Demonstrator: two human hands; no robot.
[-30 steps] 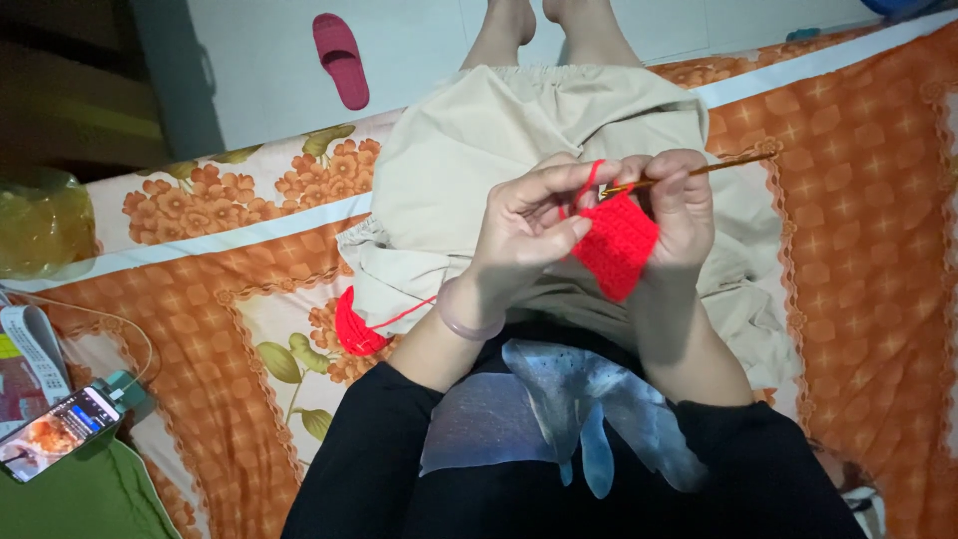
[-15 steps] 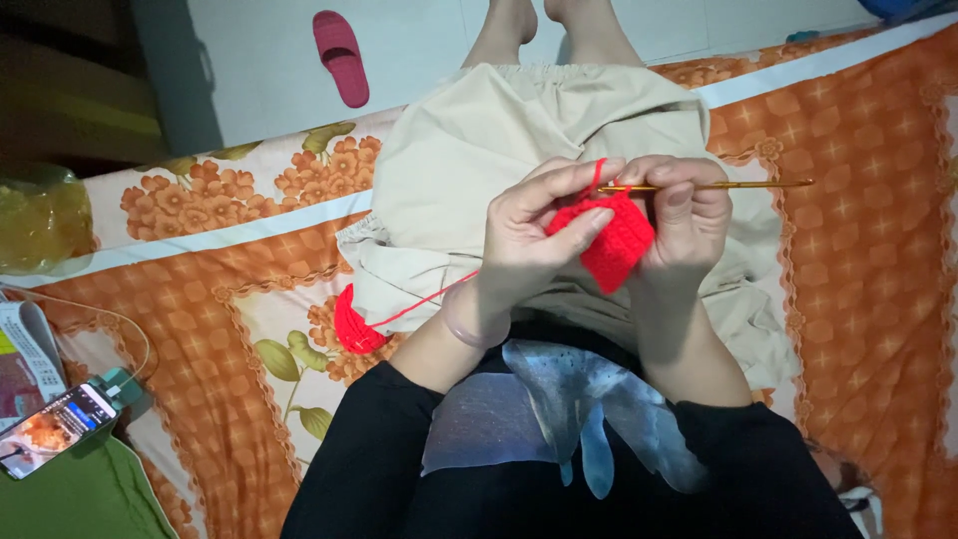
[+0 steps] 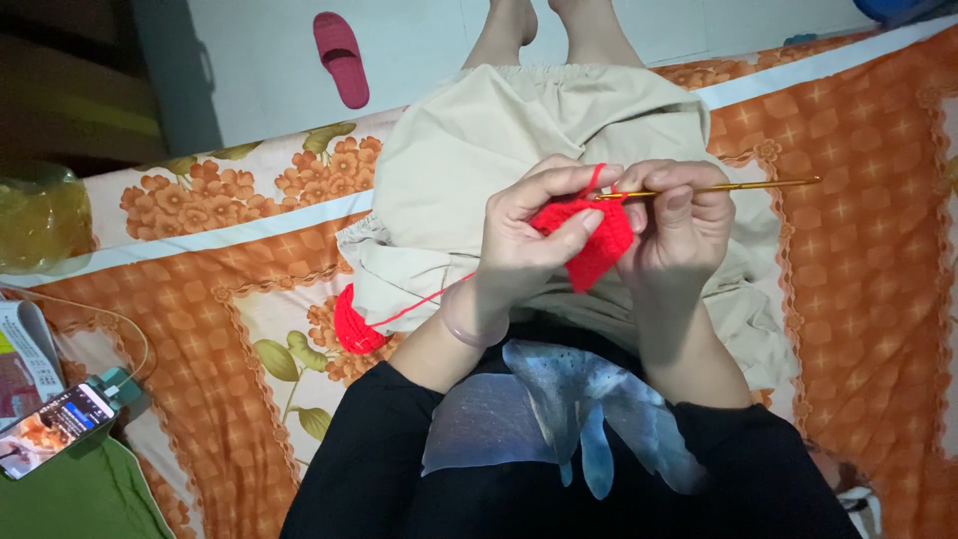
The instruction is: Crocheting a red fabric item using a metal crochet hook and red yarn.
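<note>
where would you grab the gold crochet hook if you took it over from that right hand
Grip the bare shaft of the crochet hook sticking out past the right hand, coming from the right side. It lies nearly level, and its other end is buried in the red crochet piece.

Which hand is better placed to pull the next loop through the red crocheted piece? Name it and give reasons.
Probably the right hand: it grips the thin golden crochet hook, whose tip sits at the red crocheted piece. The left hand pinches the fabric and holds the red yarn strand.
</note>
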